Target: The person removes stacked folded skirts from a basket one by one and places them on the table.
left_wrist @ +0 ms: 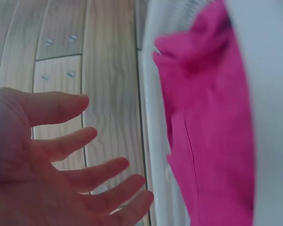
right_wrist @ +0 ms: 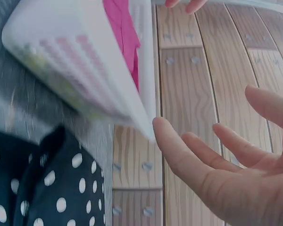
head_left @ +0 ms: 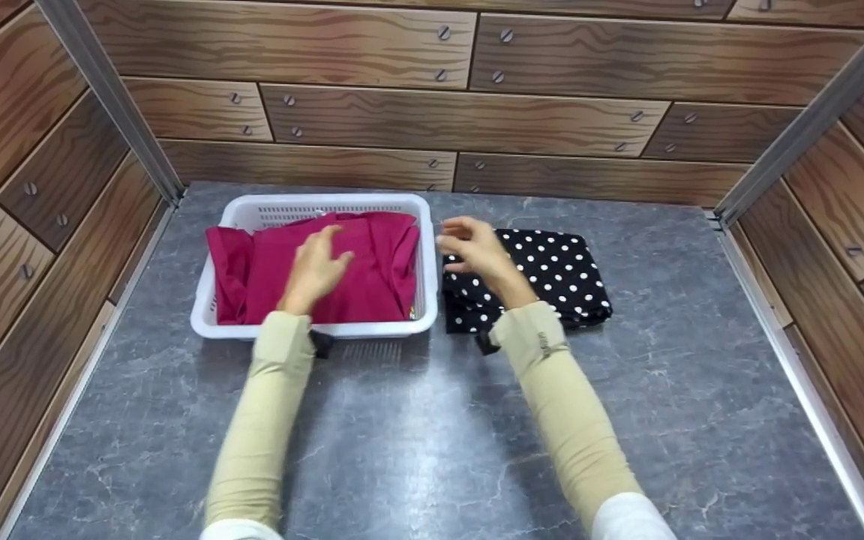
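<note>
A magenta folded garment [head_left: 372, 277] lies in a white plastic basket [head_left: 432, 300] at the left of the grey surface. Over the garment hovers my left hand [head_left: 316, 266], fingers spread and holding nothing; the left wrist view shows its palm [left_wrist: 33, 179] beside the basket. To the right of the basket lies a folded black cloth with white polka dots [head_left: 552, 270]. My right hand [head_left: 481, 251] is above that cloth's left part, close to the basket's right rim, its fingers loosely extended with nothing in them. Part of the dotted cloth is hidden under the right hand and forearm.
Wood-patterned panels [head_left: 372, 116] stand at the back and both sides, joined by metal corner posts [head_left: 113, 97]. The grey marbled surface [head_left: 402, 450] stretches in front of the basket and the dotted cloth. A small yellowish patch shows through the basket's front right corner [head_left: 412, 310].
</note>
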